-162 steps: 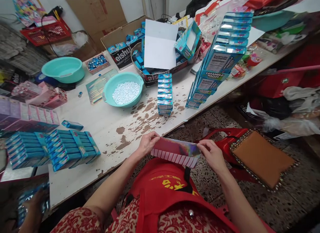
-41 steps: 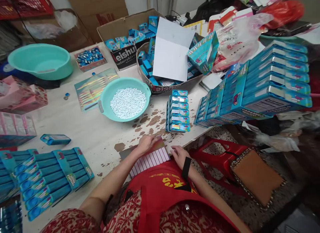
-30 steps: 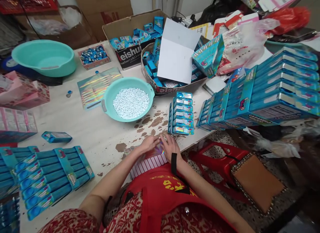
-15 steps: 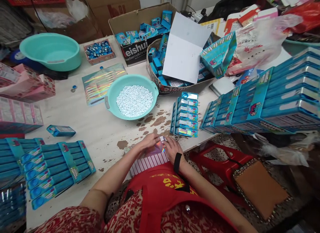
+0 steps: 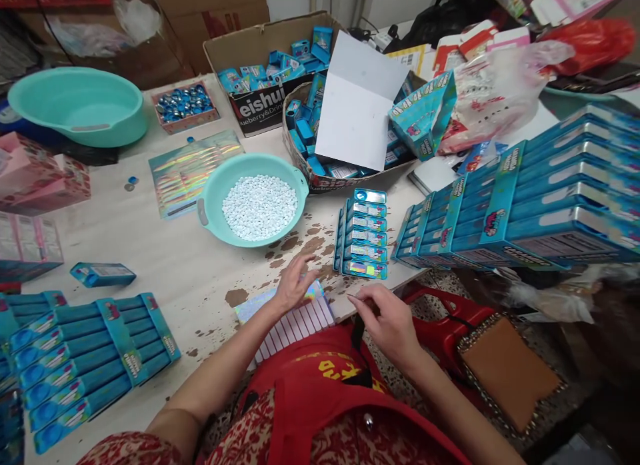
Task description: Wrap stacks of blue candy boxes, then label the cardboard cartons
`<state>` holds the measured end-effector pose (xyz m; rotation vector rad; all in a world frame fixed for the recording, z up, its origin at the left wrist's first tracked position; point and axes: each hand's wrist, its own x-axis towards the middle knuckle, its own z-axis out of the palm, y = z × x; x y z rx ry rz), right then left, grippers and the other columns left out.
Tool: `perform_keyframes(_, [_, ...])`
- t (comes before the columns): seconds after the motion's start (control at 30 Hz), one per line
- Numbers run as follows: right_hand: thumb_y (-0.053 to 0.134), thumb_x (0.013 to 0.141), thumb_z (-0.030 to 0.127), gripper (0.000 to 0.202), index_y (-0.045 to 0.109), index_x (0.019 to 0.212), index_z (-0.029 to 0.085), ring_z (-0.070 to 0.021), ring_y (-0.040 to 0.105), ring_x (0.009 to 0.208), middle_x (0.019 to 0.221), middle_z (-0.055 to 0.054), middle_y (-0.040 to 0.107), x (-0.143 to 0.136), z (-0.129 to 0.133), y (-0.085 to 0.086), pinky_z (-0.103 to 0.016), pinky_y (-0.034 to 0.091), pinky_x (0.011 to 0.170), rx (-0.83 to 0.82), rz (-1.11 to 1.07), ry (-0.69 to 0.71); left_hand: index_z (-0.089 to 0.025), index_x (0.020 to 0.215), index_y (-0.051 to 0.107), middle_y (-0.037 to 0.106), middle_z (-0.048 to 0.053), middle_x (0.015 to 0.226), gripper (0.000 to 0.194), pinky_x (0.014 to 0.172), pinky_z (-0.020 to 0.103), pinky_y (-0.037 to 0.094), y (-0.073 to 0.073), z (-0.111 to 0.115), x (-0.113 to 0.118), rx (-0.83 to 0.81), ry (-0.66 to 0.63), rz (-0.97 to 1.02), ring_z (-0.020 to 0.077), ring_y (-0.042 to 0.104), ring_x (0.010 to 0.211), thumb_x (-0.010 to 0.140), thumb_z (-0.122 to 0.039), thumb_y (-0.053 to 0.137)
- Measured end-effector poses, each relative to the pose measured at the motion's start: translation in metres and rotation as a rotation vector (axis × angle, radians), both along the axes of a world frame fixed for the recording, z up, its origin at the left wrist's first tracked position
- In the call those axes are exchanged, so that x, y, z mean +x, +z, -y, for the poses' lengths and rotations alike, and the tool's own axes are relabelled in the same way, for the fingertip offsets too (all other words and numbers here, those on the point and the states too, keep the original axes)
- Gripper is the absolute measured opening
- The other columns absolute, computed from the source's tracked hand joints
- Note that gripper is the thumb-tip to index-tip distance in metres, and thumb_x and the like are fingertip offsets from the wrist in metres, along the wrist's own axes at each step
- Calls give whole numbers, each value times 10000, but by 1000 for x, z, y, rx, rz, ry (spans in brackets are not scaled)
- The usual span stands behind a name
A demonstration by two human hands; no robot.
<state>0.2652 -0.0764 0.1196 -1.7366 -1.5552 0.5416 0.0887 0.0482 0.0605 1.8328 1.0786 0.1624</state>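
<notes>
A sticker sheet (image 5: 297,325), shiny along its far edge and marked with white strips, lies at the table's front edge against the red apron. My left hand (image 5: 295,286) is over its far side, fingers spread and nothing visible in them. To the right of the sheet, my right hand (image 5: 393,322) is raised with thumb and forefinger pinched together. Whatever sits between those fingertips is too small and thin to make out. Just beyond both hands stands a group of small blue tins (image 5: 367,238), the nearest bearing a shiny sticker (image 5: 361,268).
A turquoise bowl (image 5: 203,215) of white candies stands beyond my left hand. Stacked blue display boxes (image 5: 500,205) rise at the right, and more blue packs (image 5: 95,358) lie at the left. Cartons of blue tins (image 5: 260,112) stand behind. A red stool (image 5: 445,318) is below right.
My hands have parted. The right has moved off the sheet to the right, fingers pinched; the left has opened over the sheet. The view has shifted slightly right.
</notes>
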Motion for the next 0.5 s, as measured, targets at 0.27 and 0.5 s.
perform_keyframes(0.27, [574, 822, 385, 204, 558, 710, 215, -144, 535, 591, 649, 12, 596, 13, -25, 8, -254, 430, 582, -140, -260, -298, -128, 773, 600, 601, 21, 655, 363, 606, 240, 445, 40, -2, 45, -586, 38, 388, 115, 550, 612, 741, -489, 622])
perform_keyframes(0.5, [631, 744, 406, 240, 533, 664, 203, -108, 440, 500, 572, 44, 513, 33, -53, 11, -219, 360, 478, -172, -448, -351, -99, 1032, 624, 658, 132, 907, 736, 620, 271, 470, 51, -38, 57, -752, 85, 468, 173, 623, 737, 734, -740, 419])
